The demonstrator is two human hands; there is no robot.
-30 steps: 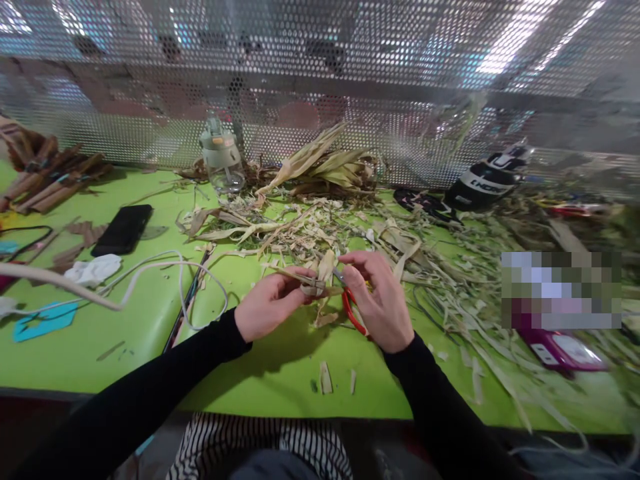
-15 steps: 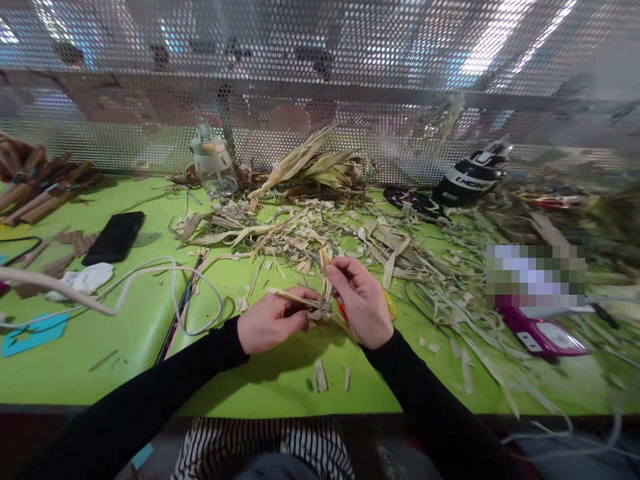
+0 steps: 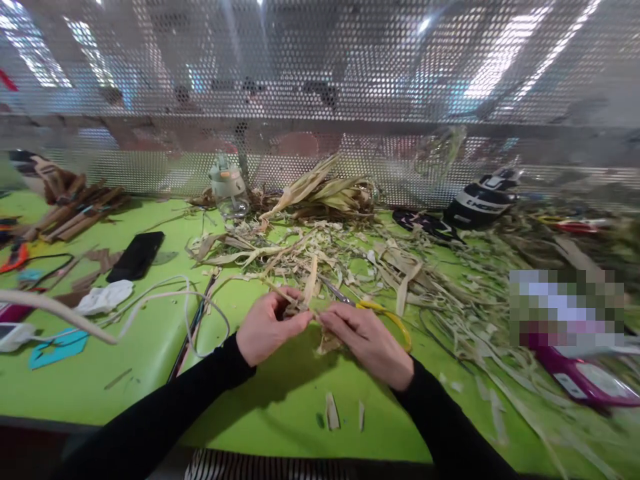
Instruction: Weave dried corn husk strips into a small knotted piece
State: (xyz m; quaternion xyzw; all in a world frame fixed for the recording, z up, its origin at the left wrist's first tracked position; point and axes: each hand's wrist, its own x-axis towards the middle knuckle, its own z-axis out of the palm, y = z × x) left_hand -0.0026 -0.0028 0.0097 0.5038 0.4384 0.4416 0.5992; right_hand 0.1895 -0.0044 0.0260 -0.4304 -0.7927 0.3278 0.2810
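My left hand (image 3: 267, 327) pinches a small piece made of dried corn husk strips (image 3: 305, 300), with one strip sticking up from it. My right hand (image 3: 367, 340) is closed on the same husk piece from the right, fingertips meeting the left hand's. Scissors with a yellow handle loop (image 3: 385, 313) lie on the green table (image 3: 280, 393) just behind my right hand. Both arms wear black sleeves.
A heap of dried husks (image 3: 325, 190) and loose scraps (image 3: 400, 267) covers the table's middle and right. A black phone (image 3: 136, 255), white cable (image 3: 165, 297), white cloth (image 3: 103, 298), a bottle (image 3: 227, 187), husk rolls (image 3: 75, 210), and a perforated metal screen (image 3: 320, 100) behind.
My right hand let go of the red-and-yellow-handled scissors it held a second ago; they now lie on the table. Both hands now pinch the husk piece, lower and closer together.
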